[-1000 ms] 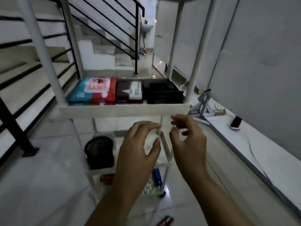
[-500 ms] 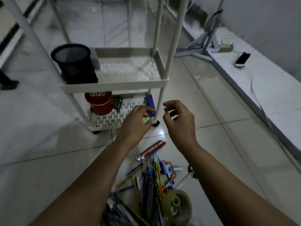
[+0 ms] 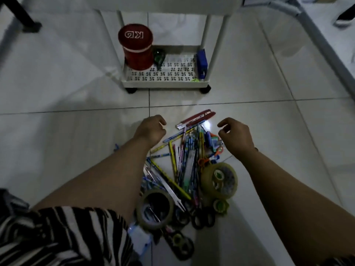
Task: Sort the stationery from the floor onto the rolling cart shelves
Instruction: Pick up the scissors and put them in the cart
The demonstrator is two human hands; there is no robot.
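A pile of stationery (image 3: 186, 162) lies on the floor tiles: several pencils and pens, a red cutter (image 3: 196, 119), scissors (image 3: 201, 219), a clear tape roll (image 3: 220, 180) and a brown tape roll (image 3: 155, 209). My left hand (image 3: 150, 129) hovers over the pile's far left edge, fingers loosely curled, holding nothing. My right hand (image 3: 235, 135) hovers at the pile's far right with thumb and fingers loosely bent, also holding nothing. Beyond them stands the white rolling cart (image 3: 165, 84); its bottom shelf carries a red tin (image 3: 137, 48), a green tape dispenser (image 3: 159, 57) and a blue stapler (image 3: 201, 63).
A grey ledge (image 3: 326, 45) runs along the right. A black railing foot (image 3: 28, 25) stands at the top left. My striped sleeve (image 3: 57, 237) fills the bottom left corner. White floor tiles (image 3: 57, 93) surround the cart and pile.
The view has dropped from the cart's upper shelves down to the floor. Both hands came down from shelf height and now hover over the stationery pile.
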